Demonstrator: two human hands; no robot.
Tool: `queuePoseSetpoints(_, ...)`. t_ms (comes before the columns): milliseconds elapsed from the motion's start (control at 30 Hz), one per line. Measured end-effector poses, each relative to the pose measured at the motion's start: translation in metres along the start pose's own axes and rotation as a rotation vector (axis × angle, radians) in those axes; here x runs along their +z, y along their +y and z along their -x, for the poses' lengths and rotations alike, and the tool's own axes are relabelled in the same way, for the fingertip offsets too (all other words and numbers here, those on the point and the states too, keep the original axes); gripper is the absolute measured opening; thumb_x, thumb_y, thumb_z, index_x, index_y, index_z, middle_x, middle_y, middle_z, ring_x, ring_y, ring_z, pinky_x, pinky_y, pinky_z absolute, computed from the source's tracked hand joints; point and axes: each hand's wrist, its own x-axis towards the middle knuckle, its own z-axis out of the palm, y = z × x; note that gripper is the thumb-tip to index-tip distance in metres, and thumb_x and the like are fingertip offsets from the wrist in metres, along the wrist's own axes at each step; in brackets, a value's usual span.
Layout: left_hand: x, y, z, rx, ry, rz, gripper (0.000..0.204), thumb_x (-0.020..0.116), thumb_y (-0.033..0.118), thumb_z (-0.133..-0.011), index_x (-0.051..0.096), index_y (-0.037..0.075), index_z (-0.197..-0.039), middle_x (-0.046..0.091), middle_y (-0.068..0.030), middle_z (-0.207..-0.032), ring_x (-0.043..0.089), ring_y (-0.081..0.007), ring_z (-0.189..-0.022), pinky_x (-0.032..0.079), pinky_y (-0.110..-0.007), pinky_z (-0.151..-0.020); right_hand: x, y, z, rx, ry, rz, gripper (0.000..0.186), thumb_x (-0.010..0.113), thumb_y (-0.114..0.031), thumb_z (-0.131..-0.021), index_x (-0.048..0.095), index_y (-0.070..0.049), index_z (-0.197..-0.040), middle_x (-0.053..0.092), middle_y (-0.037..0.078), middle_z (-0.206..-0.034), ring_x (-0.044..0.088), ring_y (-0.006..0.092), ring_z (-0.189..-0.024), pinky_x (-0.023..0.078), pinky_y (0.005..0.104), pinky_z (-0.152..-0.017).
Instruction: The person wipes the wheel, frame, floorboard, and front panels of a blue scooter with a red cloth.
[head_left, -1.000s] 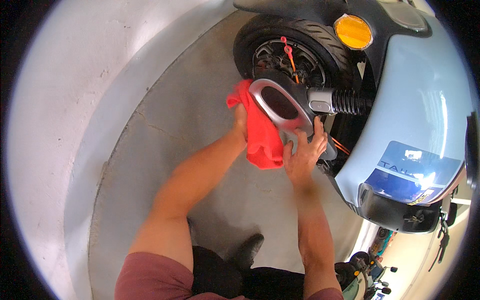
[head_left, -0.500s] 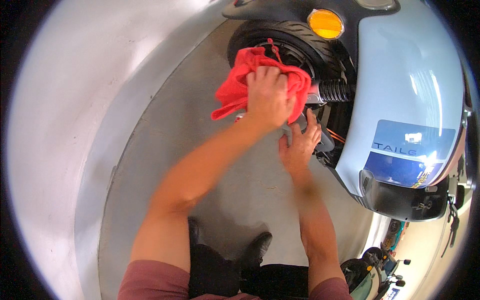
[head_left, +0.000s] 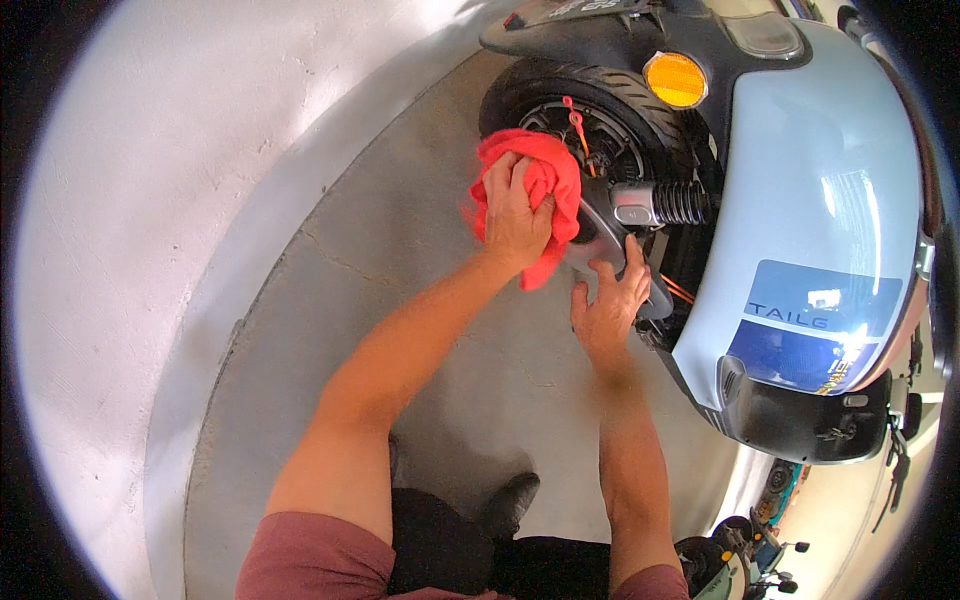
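My left hand [head_left: 518, 218] is closed on a bunched red cloth [head_left: 550, 165], next to the dark grey swingarm [head_left: 600, 215] of a light blue scooter [head_left: 820, 170]. The cloth hides part of the wheel hub and of the arm's outer end. Just right of it, my right hand [head_left: 610, 305] lies against the swingarm cover with its fingers spread and holds nothing. Above both hands is the rear wheel [head_left: 640, 100], with an orange-red cord [head_left: 577, 125] at its hub. A shock absorber with a black spring [head_left: 683, 203] stands right of the cloth.
An orange round reflector [head_left: 676, 80] sits on the black fender. The white wall [head_left: 170, 200] rises on the left above a grey floor [head_left: 330, 290]. More scooters [head_left: 735, 550] stand at the lower right. My shoe [head_left: 510, 503] is on the floor below.
The cloth in my left hand has moved slightly down and off the shock absorber's lower end, uncovering more of the swingarm. My right hand has shifted a little downward. The whole view has shifted slightly.
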Motion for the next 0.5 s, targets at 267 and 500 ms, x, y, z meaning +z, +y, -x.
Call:
queuePoseSetpoints(267, 0.038, -0.058, 0.033, -0.840, 0.128, 0.866, 0.038, 0.055, 0.023, -0.105, 0.054, 0.005, -0.139, 0.067, -0.0117, -0.127, 0.066, -0.0318, -0.114, 0.053, -0.045, -0.100, 0.000, 0.001, 0.000, -0.003, 0.051, -0.059, 0.032, 0.070, -0.004, -0.071, 0.069, -0.007, -0.103, 0.034, 0.024, -0.159, 0.037, 0.0498, -0.140, 0.028, 0.0620, -0.114)
queuePoseSetpoints(500, 0.040, -0.007, 0.075, -1.309, -0.233, 1.819, 0.048, 0.054, 0.038, -0.103, 0.056, 0.005, -0.138, 0.067, -0.0168, -0.127, 0.067, -0.0374, -0.111, 0.055, -0.054, -0.100, -0.018, 0.000, 0.016, 0.064, 0.055, -0.226, 0.039, 0.067, 0.003, -0.074, 0.070, -0.006, -0.111, 0.048, 0.024, -0.150, 0.050, 0.0443, -0.133, 0.038, 0.0499, -0.113)
